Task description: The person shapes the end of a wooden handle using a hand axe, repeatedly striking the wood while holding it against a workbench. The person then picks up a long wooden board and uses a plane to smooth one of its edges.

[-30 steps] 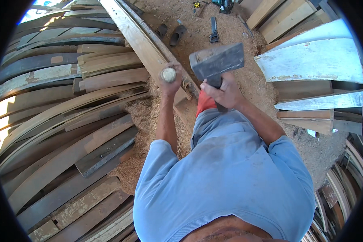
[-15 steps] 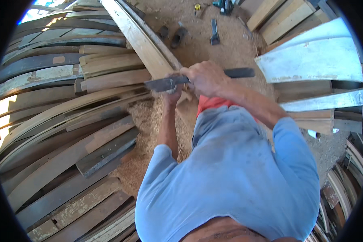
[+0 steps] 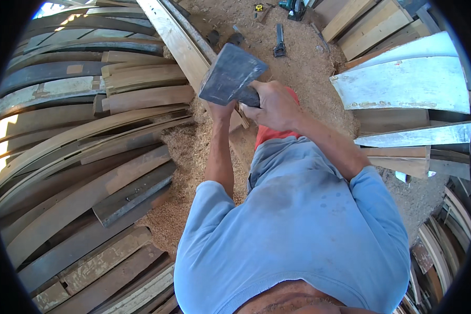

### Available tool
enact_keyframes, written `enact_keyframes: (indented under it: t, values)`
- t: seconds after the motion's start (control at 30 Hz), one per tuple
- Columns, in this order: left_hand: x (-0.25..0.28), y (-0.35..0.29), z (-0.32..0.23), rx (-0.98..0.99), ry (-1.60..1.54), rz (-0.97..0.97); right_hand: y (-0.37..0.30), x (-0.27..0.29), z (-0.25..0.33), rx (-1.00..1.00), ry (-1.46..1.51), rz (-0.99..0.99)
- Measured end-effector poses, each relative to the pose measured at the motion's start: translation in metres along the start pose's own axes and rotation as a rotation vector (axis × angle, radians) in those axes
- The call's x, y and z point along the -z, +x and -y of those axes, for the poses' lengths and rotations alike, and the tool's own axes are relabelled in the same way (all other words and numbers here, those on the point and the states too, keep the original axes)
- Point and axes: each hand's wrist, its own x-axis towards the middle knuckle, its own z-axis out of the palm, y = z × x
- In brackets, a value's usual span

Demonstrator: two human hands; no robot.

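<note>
My right hand is closed round the thick dark handle of a mallet. Its broad, slab-like grey head is raised and tilted, with one flat face showing. Below that head is my left hand; only its wrist side shows, and the mallet hides its fingers and anything in them. A long pale plank runs away from my hands toward the upper left, with a second narrow length beside it. Its near end lies behind the mallet head.
Curved timber boards are stacked along the left. White-painted boards lie at the right. Farther ahead on the shavings-strewn ground are a long dark tool, a teal power tool, and a yellow tape measure.
My right hand has raised and turned the mallet, so its head shows broad instead of edge-on. My left hand has stayed nearly in place, now more covered by the mallet.
</note>
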Motion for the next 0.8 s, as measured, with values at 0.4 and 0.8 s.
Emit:
enact_keyframes:
  t: [0.4,0.8]
  values:
    - [0.011,-0.017,-0.035,0.061,-0.134,0.127,-0.019,0.059,0.035,0.283,0.247,-0.36]
    - [0.028,-0.051,-0.037,-0.289,0.077,0.108,0.008,0.012,0.019,0.459,0.026,-0.122]
